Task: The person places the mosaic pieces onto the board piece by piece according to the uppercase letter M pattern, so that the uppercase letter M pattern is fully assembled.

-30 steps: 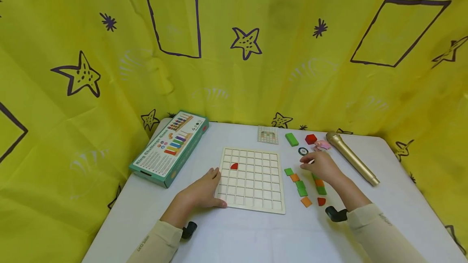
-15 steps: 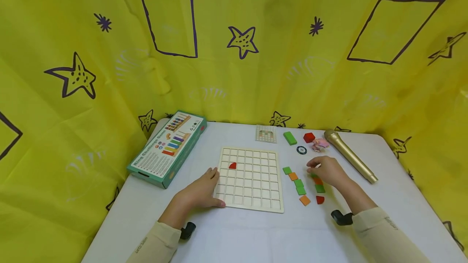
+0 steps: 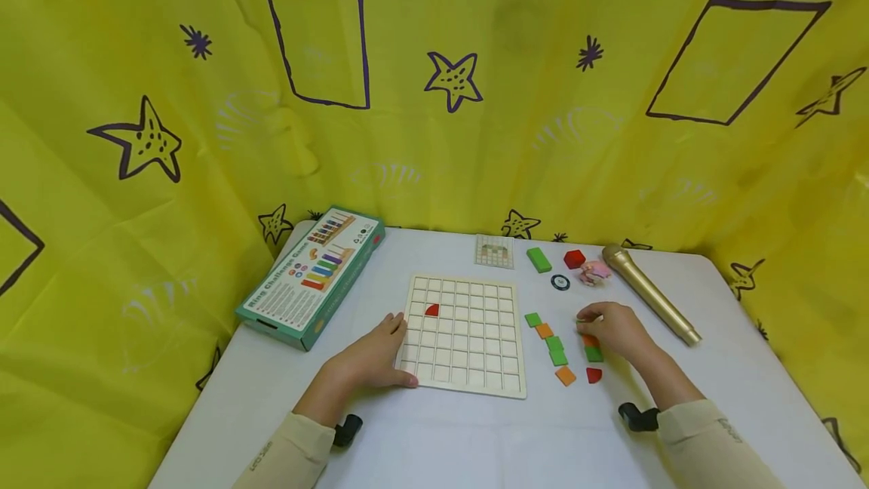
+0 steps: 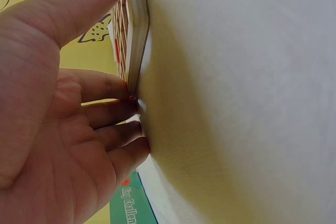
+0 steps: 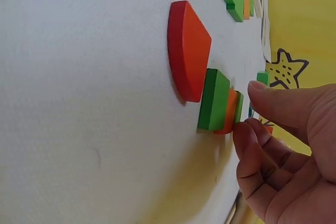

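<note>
My left hand (image 3: pixel 373 353) rests against the left side of a pale wooden grid board (image 3: pixel 468 361), thumb at the near corner, nearly straight fingers along the edge. One red quarter-circle piece (image 3: pixel 432 310) lies in a cell. My right hand (image 3: pixel 614 327) is low over the right column of tiles, thumb and index apart. In the right wrist view its fingertips are right at the far green tile (image 5: pixel 239 107). Beside that are an orange tile (image 5: pixel 229 111), a nearer green tile (image 5: pixel 214 98) and a red quarter-circle piece (image 5: pixel 191 51).
A second column of green and orange tiles (image 3: pixel 555 344) lies beside the board. Behind are a pattern card (image 3: pixel 495 251), green block (image 3: pixel 539 260), red block (image 3: pixel 574 259), round chip (image 3: pixel 560 282), pink toy (image 3: pixel 595 272) and gold microphone (image 3: pixel 652 294). A game box (image 3: pixel 312 274) lies left.
My right hand has moved toward me and slightly right, from near the round chip down to the right tile column. My left hand stays against the board.
</note>
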Demonstrator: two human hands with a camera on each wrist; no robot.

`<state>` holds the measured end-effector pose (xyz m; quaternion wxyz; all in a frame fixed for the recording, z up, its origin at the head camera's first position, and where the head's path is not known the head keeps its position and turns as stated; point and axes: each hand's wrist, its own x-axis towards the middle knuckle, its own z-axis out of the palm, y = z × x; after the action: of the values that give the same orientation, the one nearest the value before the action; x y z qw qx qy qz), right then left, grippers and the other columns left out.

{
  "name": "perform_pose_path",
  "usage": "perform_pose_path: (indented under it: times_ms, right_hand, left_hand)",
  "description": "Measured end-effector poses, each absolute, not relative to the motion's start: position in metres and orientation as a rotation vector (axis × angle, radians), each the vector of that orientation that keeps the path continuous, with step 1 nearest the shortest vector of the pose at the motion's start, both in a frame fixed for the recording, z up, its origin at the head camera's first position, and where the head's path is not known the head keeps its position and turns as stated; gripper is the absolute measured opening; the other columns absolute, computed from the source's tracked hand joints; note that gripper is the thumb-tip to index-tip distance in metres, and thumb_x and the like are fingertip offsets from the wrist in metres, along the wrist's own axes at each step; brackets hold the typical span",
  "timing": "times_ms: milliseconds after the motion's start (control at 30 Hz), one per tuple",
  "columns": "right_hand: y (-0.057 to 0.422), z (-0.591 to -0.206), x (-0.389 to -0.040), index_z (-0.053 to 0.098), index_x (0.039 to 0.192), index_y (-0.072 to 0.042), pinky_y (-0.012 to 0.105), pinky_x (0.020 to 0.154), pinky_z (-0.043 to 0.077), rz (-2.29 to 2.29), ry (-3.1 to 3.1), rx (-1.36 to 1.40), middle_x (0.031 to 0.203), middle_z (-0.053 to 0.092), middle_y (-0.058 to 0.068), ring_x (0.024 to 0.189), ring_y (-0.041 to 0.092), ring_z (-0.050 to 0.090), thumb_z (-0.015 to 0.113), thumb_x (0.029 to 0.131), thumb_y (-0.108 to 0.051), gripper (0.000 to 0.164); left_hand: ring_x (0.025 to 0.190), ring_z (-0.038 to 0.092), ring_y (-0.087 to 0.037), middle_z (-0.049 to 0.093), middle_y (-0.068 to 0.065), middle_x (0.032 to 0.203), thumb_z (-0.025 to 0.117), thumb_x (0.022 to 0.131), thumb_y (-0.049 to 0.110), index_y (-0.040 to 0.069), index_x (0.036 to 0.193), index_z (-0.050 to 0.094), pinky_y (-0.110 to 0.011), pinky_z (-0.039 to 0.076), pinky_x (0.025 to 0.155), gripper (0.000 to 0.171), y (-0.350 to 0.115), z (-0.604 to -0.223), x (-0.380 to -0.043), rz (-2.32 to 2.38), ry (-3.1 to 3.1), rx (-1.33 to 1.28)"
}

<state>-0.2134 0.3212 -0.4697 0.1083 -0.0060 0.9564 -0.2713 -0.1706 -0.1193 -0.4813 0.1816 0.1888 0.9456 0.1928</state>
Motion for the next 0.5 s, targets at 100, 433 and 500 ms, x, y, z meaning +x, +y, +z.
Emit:
perform_pose_path:
  times_ms: [100, 433, 500]
  right_hand:
    - [0.3216, -0.4719, -0.2131, 0.073, 0.110, -0.001, 0.047, 0.083, 0.052, -0.794, 2.813, -0.002, 0.103, 0.068, 0.016, 0.093, 0.031, 0.056, 0.073, 0.092, -0.014, 0.022]
    - [0.3245, -0.4770, -0.2142, 0.073, 0.109, 0.001, 0.047, 0.083, 0.052, -0.812, 2.823, 0.034, 0.100, 0.068, 0.015, 0.089, 0.029, 0.058, 0.075, 0.091, -0.014, 0.024]
    - [0.3244, -0.4763, -0.2152, 0.072, 0.109, 0.002, 0.047, 0.083, 0.053, -0.809, 2.823, 0.038, 0.100, 0.069, 0.016, 0.088, 0.028, 0.058, 0.076, 0.090, -0.014, 0.026]
  left_hand:
    - [0.153, 0.014, -0.035, 0.020, -0.018, 0.165, 0.082, 0.078, 0.053, -0.004, 0.156, 0.028, -0.048, 0.023, 0.120, 0.111, -0.1195, -0.4818, -0.1697, 0.551, 2.666, 0.530]
    - [0.153, 0.014, -0.034, 0.020, -0.017, 0.165, 0.082, 0.078, 0.053, -0.004, 0.156, 0.028, -0.047, 0.023, 0.120, 0.110, -0.1200, -0.4818, -0.1702, 0.549, 2.672, 0.542]
    - [0.153, 0.014, -0.034, 0.020, -0.017, 0.165, 0.082, 0.078, 0.053, -0.004, 0.156, 0.028, -0.048, 0.024, 0.120, 0.110, -0.1202, -0.4813, -0.1701, 0.552, 2.672, 0.543]
